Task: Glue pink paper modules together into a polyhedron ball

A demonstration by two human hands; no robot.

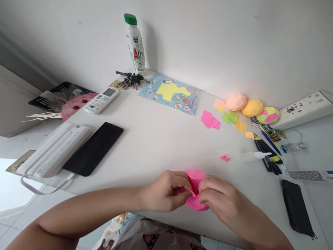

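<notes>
A hollow pink paper shape [197,174] with an opening in its upper side rests near the table's front edge. My left hand [169,191] pinches the paper at the left of the opening, thumb and fingers closed on it. From the right, my right hand [220,194] grips the opposite side, its fingertips partly inside the opening and partly hidden. A small folded pink piece [225,158] lies beyond my right hand. To its right is a white-tipped glue bottle [253,156]. Pink paper squares [210,120] lie farther back.
Three faceted paper balls [252,108] stand by the wall, near green squares [230,117]. A cutter [267,152] and black pouch [298,208] lie right. A bottle [136,48], keys [132,80], booklet [169,93], remote [102,100] and phone [93,148] are back and left.
</notes>
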